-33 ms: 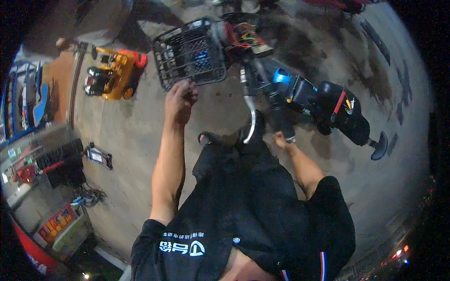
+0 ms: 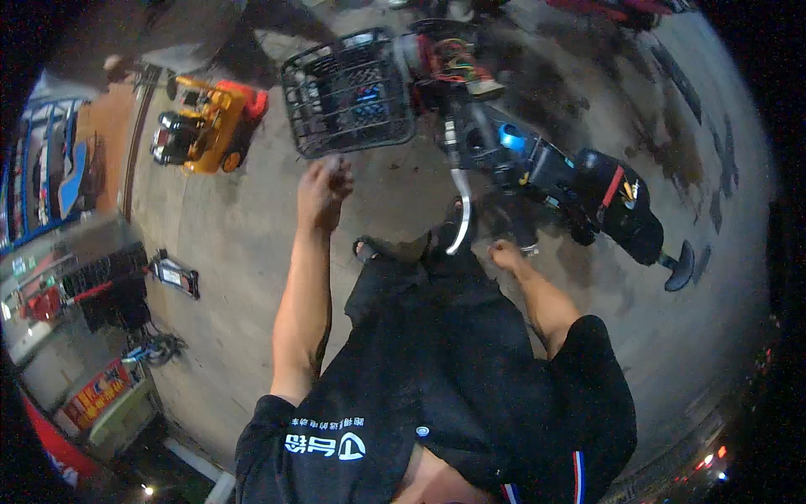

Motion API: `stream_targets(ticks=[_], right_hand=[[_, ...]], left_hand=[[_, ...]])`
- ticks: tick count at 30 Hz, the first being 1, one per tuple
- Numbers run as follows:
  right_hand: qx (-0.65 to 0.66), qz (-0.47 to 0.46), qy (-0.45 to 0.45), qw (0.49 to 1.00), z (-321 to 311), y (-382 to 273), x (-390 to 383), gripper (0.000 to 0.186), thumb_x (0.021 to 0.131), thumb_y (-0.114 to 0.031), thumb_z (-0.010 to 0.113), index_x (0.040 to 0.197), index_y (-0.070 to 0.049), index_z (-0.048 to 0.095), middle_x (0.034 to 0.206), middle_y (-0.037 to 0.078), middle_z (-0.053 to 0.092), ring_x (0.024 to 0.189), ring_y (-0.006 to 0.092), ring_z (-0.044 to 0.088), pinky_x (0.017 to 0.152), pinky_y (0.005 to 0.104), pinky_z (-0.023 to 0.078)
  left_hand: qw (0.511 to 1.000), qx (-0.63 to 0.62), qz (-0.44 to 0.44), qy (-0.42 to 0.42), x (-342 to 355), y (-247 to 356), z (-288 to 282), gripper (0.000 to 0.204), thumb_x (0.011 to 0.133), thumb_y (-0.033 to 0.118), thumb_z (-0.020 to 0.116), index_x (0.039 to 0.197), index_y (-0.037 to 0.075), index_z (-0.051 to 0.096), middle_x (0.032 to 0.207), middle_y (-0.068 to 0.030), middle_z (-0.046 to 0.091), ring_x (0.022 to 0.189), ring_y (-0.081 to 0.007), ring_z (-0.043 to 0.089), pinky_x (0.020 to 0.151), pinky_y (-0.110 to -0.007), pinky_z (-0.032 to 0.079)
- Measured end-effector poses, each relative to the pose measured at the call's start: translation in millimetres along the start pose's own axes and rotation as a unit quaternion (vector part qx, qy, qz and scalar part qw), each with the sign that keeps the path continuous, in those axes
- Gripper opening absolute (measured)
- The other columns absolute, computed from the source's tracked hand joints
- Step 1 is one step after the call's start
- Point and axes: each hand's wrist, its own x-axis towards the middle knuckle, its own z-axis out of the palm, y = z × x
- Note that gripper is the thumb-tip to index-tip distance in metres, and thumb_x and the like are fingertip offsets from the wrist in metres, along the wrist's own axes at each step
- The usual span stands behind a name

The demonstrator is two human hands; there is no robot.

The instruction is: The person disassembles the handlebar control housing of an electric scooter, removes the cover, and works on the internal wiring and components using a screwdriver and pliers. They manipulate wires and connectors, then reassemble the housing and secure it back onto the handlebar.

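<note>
My left hand (image 2: 326, 191) is just below the near edge of a black wire basket (image 2: 348, 94), its fingers curled in. A small greyish patch shows at the fingertips, too blurred to name. The basket is on the front of a dark electric scooter (image 2: 550, 172), whose open front shows a bundle of coloured wires (image 2: 453, 60). A silver brake lever (image 2: 462, 214) sticks out toward me, between my hands. My right hand (image 2: 505, 255) is closed near the end of a black handlebar grip (image 2: 514, 223). What its fingers hold, if anything, is hidden.
A yellow and orange machine (image 2: 210, 126) stands on the concrete floor at left, near another person's hand (image 2: 116, 65). A floor jack (image 2: 175, 274) lies nearer, beside a cluttered bench (image 2: 50, 290). A blue rack (image 2: 38, 172) is at the far left.
The scooter and basket sit slightly farther right in view, and a small gap now shows between my left hand and the basket edge. My right hand has hardly moved.
</note>
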Motion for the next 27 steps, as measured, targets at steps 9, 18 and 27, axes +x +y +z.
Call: stream_targets(ticks=[9,18,27], right_hand=[[-0.247,-0.060,-0.004,0.967,138,-117,11,0.036,0.087,-0.035,0.057,0.105,-0.006,0.068,0.103,0.017,0.067,0.101,0.0304,0.062,0.088,0.0398,0.047],[-0.198,-0.220,0.063,0.953,283,-364,-36,0.039,0.082,-0.038,0.058,0.105,-0.008,0.067,0.108,0.016,0.066,0.103,0.0344,0.061,0.090,0.0421,0.047],[-0.214,-0.227,0.004,0.950,342,-478,6,0.037,0.082,-0.035,0.060,0.106,-0.007,0.066,0.105,0.016,0.067,0.099,0.0339,0.062,0.085,0.0425,0.049]], left_hand=[[0.888,0.208,-0.289,0.292,-159,-164,-429,0.026,0.080,0.021,0.063,0.063,0.004,0.053,0.057,-0.0063,0.050,0.043,-0.0170,0.044,0.041,-0.033,0.036],[0.860,0.045,-0.295,0.415,-242,-161,-602,0.024,0.081,0.009,0.062,0.065,0.007,0.046,0.056,-0.0051,0.047,0.039,-0.0145,0.039,0.035,-0.030,0.030],[0.954,0.068,-0.175,0.234,-38,-43,-567,0.021,0.086,0.022,0.064,0.086,0.002,0.057,0.074,-0.0064,0.059,0.058,-0.0146,0.054,0.047,-0.026,0.043]])
